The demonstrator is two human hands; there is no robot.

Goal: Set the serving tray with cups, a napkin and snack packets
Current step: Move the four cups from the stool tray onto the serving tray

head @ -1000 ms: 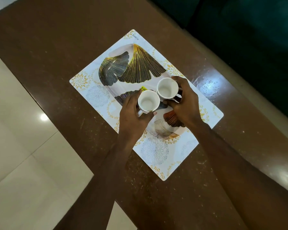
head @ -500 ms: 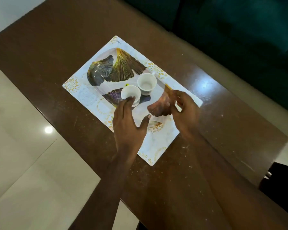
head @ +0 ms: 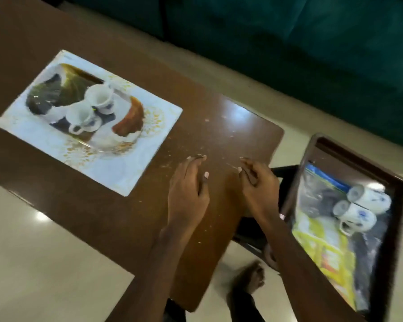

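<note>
**A:** ok so where are we at? Our left hand (head: pixel 187 194) is hovering over the bare brown worktop (head: pixel 219 126), palm down, fingers (head: pixel 196 159) stretched forward and lying loosely side by side, thumb sticking out a bit. Nothing in it.

**B:** yep, and our right hand (head: pixel 257 189) is right next to it near the worktop's right edge, fingers (head: pixel 247 165) curled in partway, also gripping nothing as far as we can tell. The shot's pretty smeared though.

**A:** The serving tray (head: pixel 130 135) is off to the left, sitting on a white placemat (head: pixel 126 173) with gold print. It's the one with the dark and gold leaf pattern. Two white cups are standing upright on it, touching each other: the near cup (head: pixel 79 116) and the far cup (head: pixel 99 95) just behind it.

**B:** both hands are well clear of that tray. And on our right there's a second, dark brown tray (head: pixel 398 228) lower down beside the worktop, can't tell what it's resting on. Two more white cups with blue markings lie tipped on their sides in it, one mug (head: pixel 356 213) with its handle toward us and another mug (head: pixel 370 198) pressed against it.

**A:** under those we've got the snack packets (head: pixel 321 238), yellow and blue, too blurry to read. Green sofa (head: pixel 289 43) across the top, pale tiled floor (head: pixel 44 263) below.
</note>
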